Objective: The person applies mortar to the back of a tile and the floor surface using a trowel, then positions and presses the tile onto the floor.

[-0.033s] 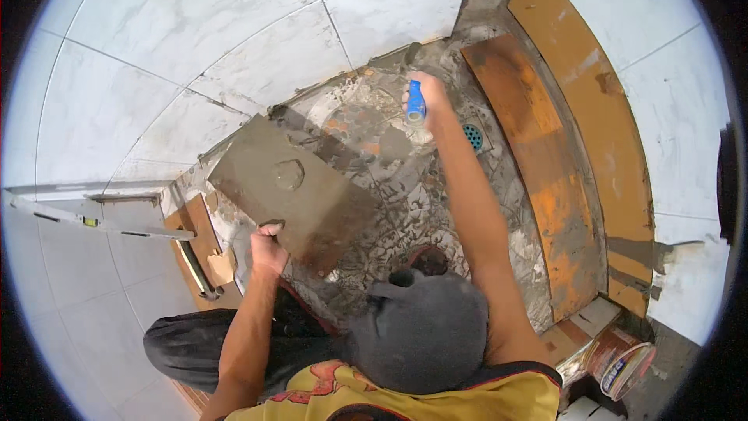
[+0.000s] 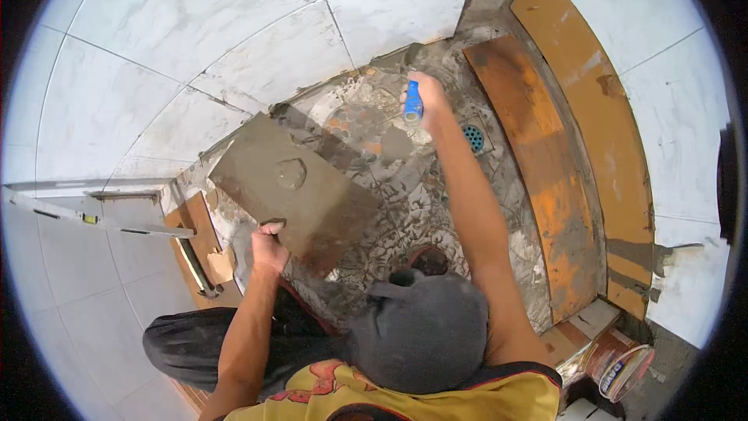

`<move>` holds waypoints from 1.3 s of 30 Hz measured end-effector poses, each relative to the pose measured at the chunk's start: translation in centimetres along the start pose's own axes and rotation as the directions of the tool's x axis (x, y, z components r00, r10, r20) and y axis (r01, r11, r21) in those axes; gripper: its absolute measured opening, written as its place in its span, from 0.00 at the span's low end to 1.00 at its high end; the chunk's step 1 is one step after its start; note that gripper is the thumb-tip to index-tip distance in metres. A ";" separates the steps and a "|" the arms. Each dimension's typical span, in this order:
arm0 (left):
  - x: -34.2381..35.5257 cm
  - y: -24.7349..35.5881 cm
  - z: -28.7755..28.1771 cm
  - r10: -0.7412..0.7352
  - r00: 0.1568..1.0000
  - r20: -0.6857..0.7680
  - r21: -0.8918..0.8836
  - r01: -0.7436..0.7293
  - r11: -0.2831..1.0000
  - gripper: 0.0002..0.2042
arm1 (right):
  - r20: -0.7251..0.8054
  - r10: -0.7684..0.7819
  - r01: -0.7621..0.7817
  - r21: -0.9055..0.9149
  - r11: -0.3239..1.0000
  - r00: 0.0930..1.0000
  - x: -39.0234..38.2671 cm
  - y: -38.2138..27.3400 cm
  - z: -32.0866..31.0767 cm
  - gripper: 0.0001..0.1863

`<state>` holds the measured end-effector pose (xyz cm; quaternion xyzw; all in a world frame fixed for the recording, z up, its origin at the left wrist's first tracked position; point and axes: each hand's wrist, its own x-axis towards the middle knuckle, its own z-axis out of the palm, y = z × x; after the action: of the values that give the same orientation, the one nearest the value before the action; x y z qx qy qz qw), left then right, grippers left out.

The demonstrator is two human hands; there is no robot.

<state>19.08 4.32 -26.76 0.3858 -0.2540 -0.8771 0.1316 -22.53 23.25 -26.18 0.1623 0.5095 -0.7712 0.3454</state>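
Note:
My left hand (image 2: 269, 248) is closed on the near edge of a flat rectangular tile (image 2: 253, 160) coated with grey mortar. The tile is tilted above the rough floor, and a round lump of mortar (image 2: 292, 174) sits near its middle. Farther off and to the right, my right hand (image 2: 433, 93) is wrapped round the blue handle (image 2: 413, 105) of a tool. The handle's butt end faces me, and the tool's working end is hidden. Below that hand lies a patch of smooth mortar (image 2: 396, 143) on the broken, mortar-smeared floor (image 2: 421, 203).
A teal drain grate (image 2: 473, 138) is set in the floor near my right forearm. Orange-brown tiles (image 2: 538, 148) line the right side; a white tiled wall (image 2: 273, 54) bounds the far side. At left are a spirit level (image 2: 132, 228) and a hammer (image 2: 193, 265); a bucket (image 2: 626, 373) lies lower right.

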 end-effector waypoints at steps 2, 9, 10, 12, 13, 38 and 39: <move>0.2 -0.3 -0.2 0.013 0.997 -0.078 0.037 -0.010 0.999 0.17 | 0.052 0.015 -0.016 0.012 1.000 0.999 0.2 1.8 1.4 0.10; 1.1 -1.0 -0.9 -0.005 0.992 -0.129 0.085 0.016 0.996 0.16 | 0.165 0.105 -0.096 -0.061 0.994 0.981 -2.6 5.3 2.8 0.09; 1.1 -0.9 -0.9 -0.002 0.992 -0.128 0.079 0.012 0.997 0.16 | 0.258 0.155 -0.147 -0.050 0.988 0.954 -3.4 4.5 1.1 0.11; 1.3 -0.6 -0.5 -0.009 0.995 -0.096 0.107 0.019 0.994 0.15 | 0.406 0.229 -0.197 -0.121 0.973 0.885 -5.4 2.6 -2.2 0.13; 1.6 -0.5 -0.2 -0.009 0.988 -0.153 0.103 0.025 0.994 0.15 | 0.416 0.266 -0.196 -0.205 0.959 0.870 -6.6 1.7 -3.8 0.13; 7.1 -3.3 13.7 -0.046 0.991 0.126 0.114 0.032 0.993 0.27 | 0.292 0.053 0.245 -0.876 0.416 0.955 -22.1 -0.5 -13.7 0.26; 7.1 -2.9 13.6 -0.054 0.989 0.135 0.122 0.037 0.992 0.27 | 0.257 0.032 0.220 -0.881 0.419 0.966 -21.7 0.1 -13.9 0.24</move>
<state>4.13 8.40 -24.84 0.3370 -0.3056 -0.8878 0.0702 -8.52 43.72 -19.11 -0.1693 0.8068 -0.4087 0.3917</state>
